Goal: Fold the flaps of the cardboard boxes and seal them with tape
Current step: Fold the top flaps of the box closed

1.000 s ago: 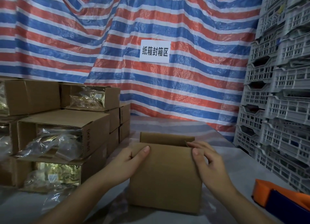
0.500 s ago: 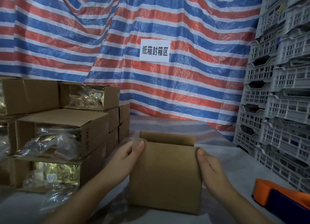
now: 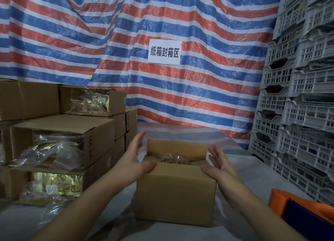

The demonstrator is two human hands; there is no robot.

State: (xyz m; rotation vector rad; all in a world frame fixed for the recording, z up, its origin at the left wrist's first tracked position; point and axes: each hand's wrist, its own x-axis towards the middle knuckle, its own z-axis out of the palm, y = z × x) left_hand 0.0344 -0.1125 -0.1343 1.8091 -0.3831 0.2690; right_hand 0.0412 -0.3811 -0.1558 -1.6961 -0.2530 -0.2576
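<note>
A small cardboard box [image 3: 176, 192] sits on the grey table [image 3: 240, 161] before a striped tarp [image 3: 180, 99]. A white sign [image 3: 164, 52] reads 纸箱封箱区. The left hand [image 3: 134, 161] and right hand [image 3: 219, 165] are spread flat beside the box.

Box [image 3: 176, 193] is plain matt brown cardboard. Crinkly glossy plastic bag [image 3: 173, 158] inside. Backdrop tarp [image 3: 180, 96] looks like woven plastic, slightly shiny.

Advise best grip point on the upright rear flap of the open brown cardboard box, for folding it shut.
Probably the free top edge of the upright rear flap on the open brown cardboard box, reached from above and behind and drawn toward the person. It stands vertical, hinged at the back wall, its top edge unobstructed between left hand and right hand.
</note>
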